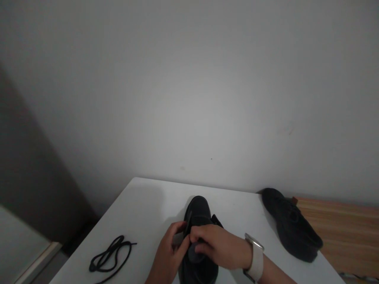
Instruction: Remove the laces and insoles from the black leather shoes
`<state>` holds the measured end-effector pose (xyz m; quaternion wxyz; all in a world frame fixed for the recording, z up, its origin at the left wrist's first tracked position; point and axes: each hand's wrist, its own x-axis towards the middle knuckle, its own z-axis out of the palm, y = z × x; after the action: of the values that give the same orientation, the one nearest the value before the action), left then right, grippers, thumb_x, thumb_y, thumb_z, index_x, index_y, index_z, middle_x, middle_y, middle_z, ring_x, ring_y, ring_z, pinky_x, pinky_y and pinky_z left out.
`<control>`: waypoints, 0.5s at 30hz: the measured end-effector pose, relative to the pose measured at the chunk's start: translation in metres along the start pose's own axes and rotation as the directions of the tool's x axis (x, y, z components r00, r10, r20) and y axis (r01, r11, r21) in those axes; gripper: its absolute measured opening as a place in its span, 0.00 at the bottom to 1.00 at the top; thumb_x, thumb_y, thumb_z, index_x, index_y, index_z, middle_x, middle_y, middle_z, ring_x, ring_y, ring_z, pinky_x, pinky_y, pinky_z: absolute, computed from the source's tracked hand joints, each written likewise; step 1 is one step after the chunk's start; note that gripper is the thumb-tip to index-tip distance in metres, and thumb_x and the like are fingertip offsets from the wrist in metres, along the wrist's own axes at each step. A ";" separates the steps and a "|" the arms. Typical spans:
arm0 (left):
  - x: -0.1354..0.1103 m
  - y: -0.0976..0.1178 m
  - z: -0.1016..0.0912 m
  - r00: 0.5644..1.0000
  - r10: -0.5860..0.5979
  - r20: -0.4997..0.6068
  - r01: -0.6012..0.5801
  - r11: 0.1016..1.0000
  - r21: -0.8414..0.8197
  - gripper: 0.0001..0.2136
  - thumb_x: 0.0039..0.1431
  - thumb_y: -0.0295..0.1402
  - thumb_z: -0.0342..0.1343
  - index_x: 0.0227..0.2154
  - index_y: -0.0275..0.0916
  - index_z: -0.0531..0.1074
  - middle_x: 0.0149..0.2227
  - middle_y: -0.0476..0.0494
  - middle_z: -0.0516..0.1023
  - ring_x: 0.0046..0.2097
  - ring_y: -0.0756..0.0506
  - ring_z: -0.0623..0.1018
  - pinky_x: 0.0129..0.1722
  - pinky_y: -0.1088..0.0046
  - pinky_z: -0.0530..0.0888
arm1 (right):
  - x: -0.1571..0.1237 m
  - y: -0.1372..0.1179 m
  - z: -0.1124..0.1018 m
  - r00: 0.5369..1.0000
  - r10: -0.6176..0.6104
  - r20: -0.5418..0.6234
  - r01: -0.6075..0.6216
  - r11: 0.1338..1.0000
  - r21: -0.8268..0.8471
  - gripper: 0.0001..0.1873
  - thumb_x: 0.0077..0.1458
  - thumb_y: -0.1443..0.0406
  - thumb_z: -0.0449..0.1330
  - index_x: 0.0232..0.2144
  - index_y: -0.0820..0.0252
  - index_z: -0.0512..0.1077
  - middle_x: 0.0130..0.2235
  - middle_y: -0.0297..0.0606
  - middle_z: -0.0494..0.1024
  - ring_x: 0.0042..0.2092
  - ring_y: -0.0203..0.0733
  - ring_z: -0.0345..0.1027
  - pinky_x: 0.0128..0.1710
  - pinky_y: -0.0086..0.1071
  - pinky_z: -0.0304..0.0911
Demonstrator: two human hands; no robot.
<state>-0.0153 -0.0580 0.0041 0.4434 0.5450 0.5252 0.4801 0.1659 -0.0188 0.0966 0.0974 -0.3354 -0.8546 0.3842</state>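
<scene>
Both hands, L (168, 256) & R (219, 246), curled over black shoe (197, 213).

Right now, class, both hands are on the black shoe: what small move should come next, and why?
Probably reach the left hand for the loose black lace. The shoe sits toe-away under both hands, the right hand on its tongue, while the lace lies coiled apart on the white table.
</scene>
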 end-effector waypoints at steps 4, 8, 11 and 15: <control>-0.007 0.003 0.000 1.000 0.015 -0.025 -0.016 0.999 -0.048 0.17 0.60 0.46 0.57 0.47 0.41 0.73 0.47 0.39 0.79 0.50 0.40 0.79 0.47 0.66 0.77 | -0.001 -0.001 -0.003 0.994 0.005 -0.111 0.010 0.992 0.128 0.10 0.57 0.76 0.55 0.34 0.56 0.64 0.33 0.29 0.68 0.35 0.36 0.61 0.35 0.27 0.56; -0.020 0.012 -0.003 0.986 0.130 -0.105 -0.121 0.989 0.085 0.18 0.65 0.49 0.49 0.29 0.41 0.72 0.32 0.46 0.75 0.37 0.44 0.76 0.39 0.71 0.74 | -0.004 -0.002 0.003 0.984 0.036 -0.175 -0.009 0.989 0.151 0.09 0.54 0.75 0.58 0.33 0.56 0.65 0.30 0.27 0.65 0.32 0.35 0.58 0.32 0.27 0.53; -0.025 0.018 -0.001 0.994 0.111 -0.010 -0.109 0.982 0.153 0.21 0.63 0.50 0.51 0.23 0.40 0.69 0.24 0.50 0.68 0.29 0.47 0.70 0.30 0.75 0.69 | -0.003 -0.003 0.007 0.980 0.036 -0.198 -0.010 0.991 0.134 0.10 0.53 0.75 0.60 0.34 0.57 0.68 0.28 0.26 0.65 0.30 0.34 0.58 0.30 0.27 0.53; -0.020 0.027 0.006 0.998 0.047 0.040 -0.054 0.978 0.201 0.19 0.59 0.47 0.57 0.21 0.38 0.70 0.23 0.51 0.67 0.28 0.48 0.68 0.29 0.75 0.66 | 0.000 -0.005 0.009 0.977 -0.018 -0.215 0.039 0.995 0.093 0.11 0.55 0.77 0.57 0.37 0.58 0.72 0.33 0.30 0.73 0.34 0.36 0.66 0.34 0.27 0.59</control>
<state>-0.0051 -0.0791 0.0290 0.3824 0.6087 0.5496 0.4257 0.1596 -0.0273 0.0942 0.2102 -0.3573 -0.8244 0.3854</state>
